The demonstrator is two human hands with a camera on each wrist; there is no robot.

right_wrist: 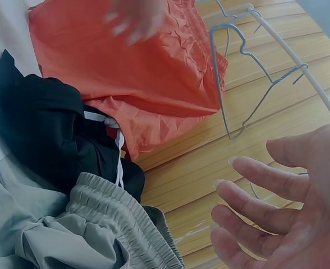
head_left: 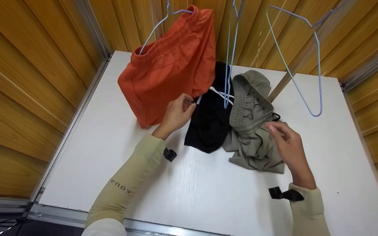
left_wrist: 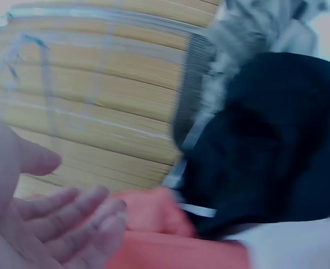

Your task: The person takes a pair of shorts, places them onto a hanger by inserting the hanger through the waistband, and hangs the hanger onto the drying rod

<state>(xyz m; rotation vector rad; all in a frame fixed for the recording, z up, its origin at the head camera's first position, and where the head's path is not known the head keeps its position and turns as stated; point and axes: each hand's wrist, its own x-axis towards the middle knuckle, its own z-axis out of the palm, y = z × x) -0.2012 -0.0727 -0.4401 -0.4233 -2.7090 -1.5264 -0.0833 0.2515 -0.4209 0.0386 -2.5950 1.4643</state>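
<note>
Orange shorts (head_left: 176, 68) with an elastic waistband hang from a blue wire hanger (head_left: 157, 24). My left hand (head_left: 177, 111) is in front of their lower right edge, close to the black shorts (head_left: 208, 124); in the left wrist view its fingers (left_wrist: 69, 224) are loosely bent and hold nothing. Grey-green shorts (head_left: 254, 141) lie crumpled on the right, waistband upward. My right hand (head_left: 287, 144) hovers beside that waistband, and in the right wrist view its fingers (right_wrist: 260, 218) are spread and relaxed with nothing in them. White drawstrings (head_left: 220, 93) lie over the black shorts.
Two more blue wire hangers hang at the back: a middle hanger (head_left: 228, 65) over the black shorts and a right hanger (head_left: 318, 75). The garments lie on a white table (head_left: 182, 186). Wood-slat walls (head_left: 21, 82) enclose it on the sides and back. The rail (right_wrist: 288, 53) shows in the right wrist view.
</note>
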